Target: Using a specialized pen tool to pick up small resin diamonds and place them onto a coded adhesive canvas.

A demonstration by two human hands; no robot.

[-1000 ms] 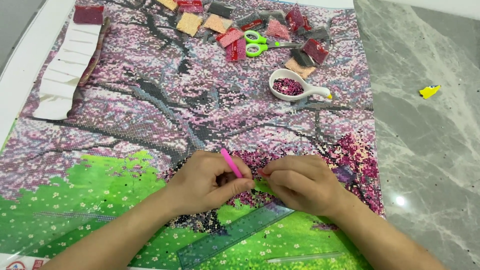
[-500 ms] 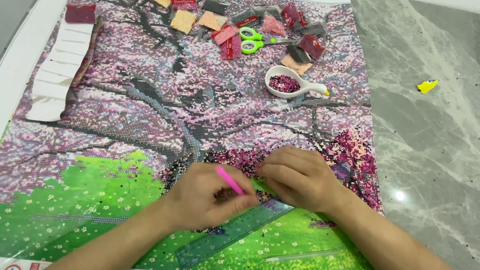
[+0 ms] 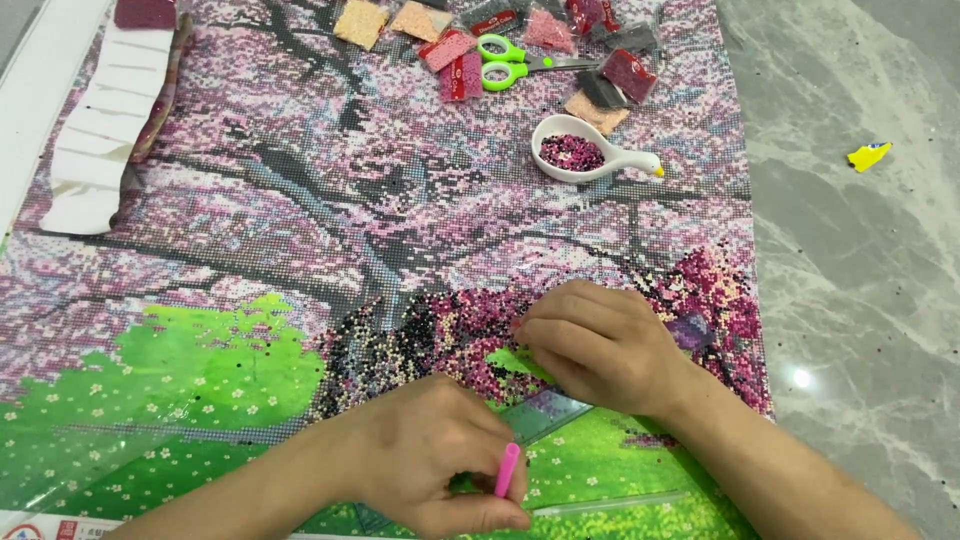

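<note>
On the bead-covered blossom canvas (image 3: 300, 200), right hand (image 3: 600, 345) should press its curled fingertips lightly while left hand (image 3: 440, 465), closed around slim pink plastic pen (image 3: 507, 470), stays steady.

Small bead pkts (image 3: 455, 50), canvas top

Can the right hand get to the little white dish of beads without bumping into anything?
Probably yes. The right hand rests on the canvas, and only flat canvas lies between it and the white dish; the scissors and bead bags sit beyond.

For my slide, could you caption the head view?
Left hand holds a pink pen; right hand rests on the bead canvas.
</note>
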